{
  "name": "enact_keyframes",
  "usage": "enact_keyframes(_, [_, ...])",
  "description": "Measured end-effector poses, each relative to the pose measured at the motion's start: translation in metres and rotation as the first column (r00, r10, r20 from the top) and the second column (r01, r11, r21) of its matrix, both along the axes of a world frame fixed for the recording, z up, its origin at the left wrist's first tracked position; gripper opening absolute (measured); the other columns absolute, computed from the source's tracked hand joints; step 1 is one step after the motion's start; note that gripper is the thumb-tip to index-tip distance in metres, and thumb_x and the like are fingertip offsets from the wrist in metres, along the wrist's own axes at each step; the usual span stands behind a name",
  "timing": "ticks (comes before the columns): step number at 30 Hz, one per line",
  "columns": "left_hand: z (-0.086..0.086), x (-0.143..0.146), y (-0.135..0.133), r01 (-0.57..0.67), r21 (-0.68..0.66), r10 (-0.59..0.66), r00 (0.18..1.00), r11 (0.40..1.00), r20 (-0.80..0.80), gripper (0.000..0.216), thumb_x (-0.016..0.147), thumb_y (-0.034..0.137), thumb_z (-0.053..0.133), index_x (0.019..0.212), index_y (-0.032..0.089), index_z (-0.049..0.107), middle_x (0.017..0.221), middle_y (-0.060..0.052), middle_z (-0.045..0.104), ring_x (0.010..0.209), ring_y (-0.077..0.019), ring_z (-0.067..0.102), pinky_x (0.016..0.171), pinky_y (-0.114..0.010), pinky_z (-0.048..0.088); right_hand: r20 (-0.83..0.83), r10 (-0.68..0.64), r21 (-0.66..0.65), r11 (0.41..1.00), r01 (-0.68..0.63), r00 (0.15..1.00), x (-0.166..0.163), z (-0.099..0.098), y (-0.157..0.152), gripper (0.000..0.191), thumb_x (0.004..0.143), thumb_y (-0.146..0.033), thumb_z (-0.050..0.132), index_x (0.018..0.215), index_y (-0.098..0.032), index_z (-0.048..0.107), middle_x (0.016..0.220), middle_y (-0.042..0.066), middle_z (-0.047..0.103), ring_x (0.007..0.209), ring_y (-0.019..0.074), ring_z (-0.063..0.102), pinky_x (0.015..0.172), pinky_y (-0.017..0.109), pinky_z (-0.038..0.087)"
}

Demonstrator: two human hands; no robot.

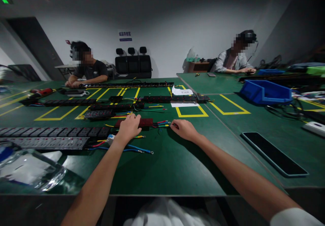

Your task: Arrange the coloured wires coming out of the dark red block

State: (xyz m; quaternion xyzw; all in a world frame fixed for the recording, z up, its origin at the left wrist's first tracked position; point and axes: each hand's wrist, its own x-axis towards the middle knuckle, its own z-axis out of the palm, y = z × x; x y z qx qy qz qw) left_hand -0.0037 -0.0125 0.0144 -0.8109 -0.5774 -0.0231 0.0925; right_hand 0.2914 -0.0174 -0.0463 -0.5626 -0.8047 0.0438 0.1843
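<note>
My left hand (130, 127) lies curled over the left end of a dark red module (145, 122) on the green table (165, 165). Coloured wires (162, 123), red, blue, yellow and green, run from the module's right end. My right hand (183, 129) is closed in a pinch on the tips of these wires. Loose blue and red wires with metal lugs (137, 149) lie just below my left wrist, next to a small white part (110, 138).
Long black power strips (54, 131) and a grey one (48, 143) lie left. More strips (175, 98) sit farther back among yellow floor-tape boxes. A clear plastic bag (30, 170) is near left. A blue bin (265, 92) and a dark flat panel (274, 153) are right. Two people sit across.
</note>
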Motion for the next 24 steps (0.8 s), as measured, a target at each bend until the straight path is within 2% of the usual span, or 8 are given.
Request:
enact_keyframes(5, [0.006, 0.001, -0.002, -0.024, 0.006, 0.024, 1.0, 1.0, 0.017, 0.035, 0.089, 0.032, 0.063, 0.122, 0.021, 0.054, 0.117, -0.013, 0.062, 0.111, -0.0324, 0.06, 0.084, -0.042, 0.057, 0.002, -0.004, 0.007, 1.0, 0.004, 1.0, 0.0, 0.001, -0.001, 0.024, 0.1, -0.033, 0.05, 0.095, -0.023, 0.071, 0.089, 0.003, 0.074, 0.076, 0.0167, 0.062, 0.063, 0.026, 0.031])
enact_keyframes(17, [0.009, -0.002, 0.0, -0.022, 0.032, 0.021, 1.0, 0.999, 0.012, 0.025, 0.087, 0.034, 0.064, 0.107, 0.02, 0.058, 0.101, -0.013, 0.07, 0.098, -0.0345, 0.068, 0.074, -0.04, 0.054, 0.006, -0.012, 0.002, 1.0, 0.012, 1.0, -0.001, 0.002, -0.002, 0.022, 0.1, -0.033, 0.051, 0.095, -0.023, 0.07, 0.09, 0.003, 0.074, 0.077, 0.0166, 0.064, 0.062, 0.026, 0.031])
enact_keyframes(24, [0.012, -0.001, 0.001, -0.035, 0.042, 0.038, 0.997, 0.999, -0.068, 0.025, 0.089, 0.041, 0.062, 0.104, 0.021, 0.064, 0.092, -0.013, 0.071, 0.092, -0.035, 0.07, 0.075, -0.039, 0.051, 0.011, -0.011, 0.003, 1.0, 0.011, 1.0, 0.0, 0.001, -0.001, 0.023, 0.1, -0.033, 0.051, 0.096, -0.023, 0.07, 0.09, 0.003, 0.074, 0.077, 0.0165, 0.063, 0.062, 0.026, 0.031])
